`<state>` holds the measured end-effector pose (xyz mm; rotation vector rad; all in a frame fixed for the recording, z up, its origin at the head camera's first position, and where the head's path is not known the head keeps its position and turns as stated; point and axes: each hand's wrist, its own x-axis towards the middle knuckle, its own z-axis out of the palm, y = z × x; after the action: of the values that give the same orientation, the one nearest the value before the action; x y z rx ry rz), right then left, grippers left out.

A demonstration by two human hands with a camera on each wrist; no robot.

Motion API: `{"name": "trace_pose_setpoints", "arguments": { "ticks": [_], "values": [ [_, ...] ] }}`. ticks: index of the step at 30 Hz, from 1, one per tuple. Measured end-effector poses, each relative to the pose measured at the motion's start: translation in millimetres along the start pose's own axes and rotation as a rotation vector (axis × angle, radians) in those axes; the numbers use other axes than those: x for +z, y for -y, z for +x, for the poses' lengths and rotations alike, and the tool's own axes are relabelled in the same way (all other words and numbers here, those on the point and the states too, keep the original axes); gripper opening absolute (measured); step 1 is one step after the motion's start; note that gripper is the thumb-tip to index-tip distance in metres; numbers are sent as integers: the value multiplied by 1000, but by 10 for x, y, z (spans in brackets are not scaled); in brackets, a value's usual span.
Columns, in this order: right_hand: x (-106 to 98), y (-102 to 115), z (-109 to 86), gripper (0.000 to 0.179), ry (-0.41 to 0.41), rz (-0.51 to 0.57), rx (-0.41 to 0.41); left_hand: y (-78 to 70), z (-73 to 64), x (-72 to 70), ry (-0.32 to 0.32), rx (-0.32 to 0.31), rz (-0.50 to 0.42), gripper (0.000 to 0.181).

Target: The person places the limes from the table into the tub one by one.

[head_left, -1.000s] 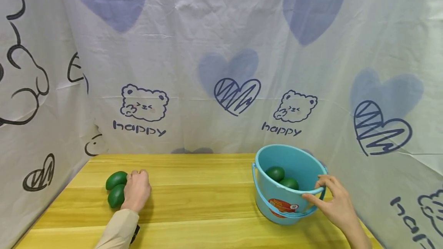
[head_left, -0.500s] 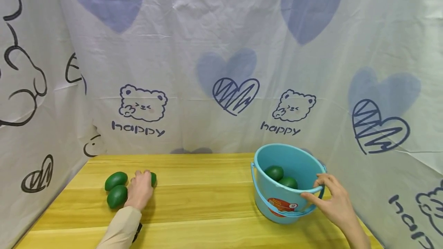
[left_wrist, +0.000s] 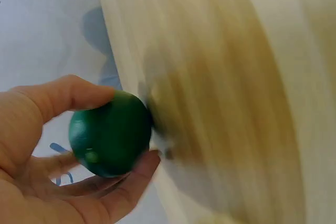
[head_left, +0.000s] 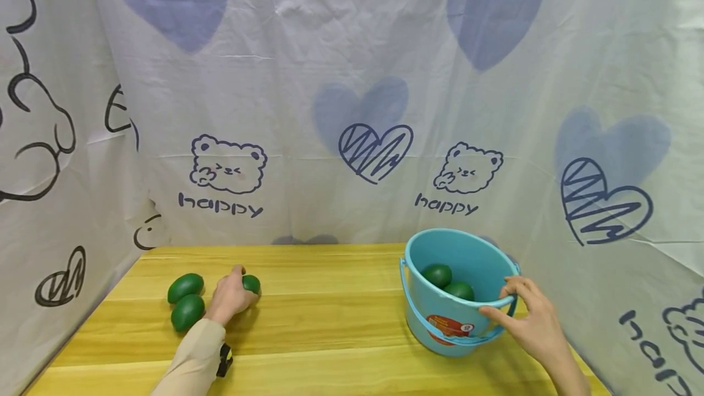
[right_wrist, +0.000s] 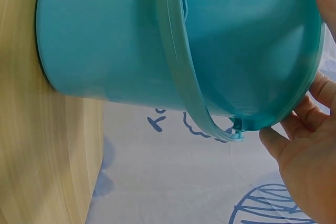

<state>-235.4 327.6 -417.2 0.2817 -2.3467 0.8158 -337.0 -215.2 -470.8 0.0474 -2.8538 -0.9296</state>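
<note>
Head view: compared with half a second ago, the left hand (head_left: 233, 298) has moved rightward with a glossy dark-green egg-shaped fruit (head_left: 251, 284), so more of that fruit shows and the hand sits further from the other two. Those, an upper dark-green fruit (head_left: 185, 288) and a lower dark-green fruit (head_left: 188, 313), lie where they were, one just beside the other on the yellow wood-grain table (head_left: 330, 322). The light-blue plastic bucket (head_left: 434, 305) has stayed in place at the right, with two green fruits (head_left: 459, 290) inside.

The left arm, in a beige sleeve (head_left: 189, 356), reaches forward from the lower edge. In the left wrist view, the thumb presses one side of the fruit and the fingers wrap the opposite side; whether it touches the table I cannot tell. The right hand (head_left: 530, 322) comes in from the lower right, its thumb and fingers gripping the bucket's rim near the handle joint.
</note>
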Motion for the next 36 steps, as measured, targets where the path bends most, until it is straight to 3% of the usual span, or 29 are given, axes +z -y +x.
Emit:
{"name": "trace_pose_setpoints", "arguments": {
  "ticks": [9,19,26,36],
  "values": [
    [-13,6,1,39,6,5,7,-132,47,52,19,23,39,53],
    [-1,-14,-14,39,8,1,13,-170,22,100,41,48,78,53],
    [5,-25,-16,39,11,9,14,-280,19,138,31,61,14,55],
    [11,-24,-9,39,17,8,23,-488,37,211,-29,74,-68,51]
  ]
}}
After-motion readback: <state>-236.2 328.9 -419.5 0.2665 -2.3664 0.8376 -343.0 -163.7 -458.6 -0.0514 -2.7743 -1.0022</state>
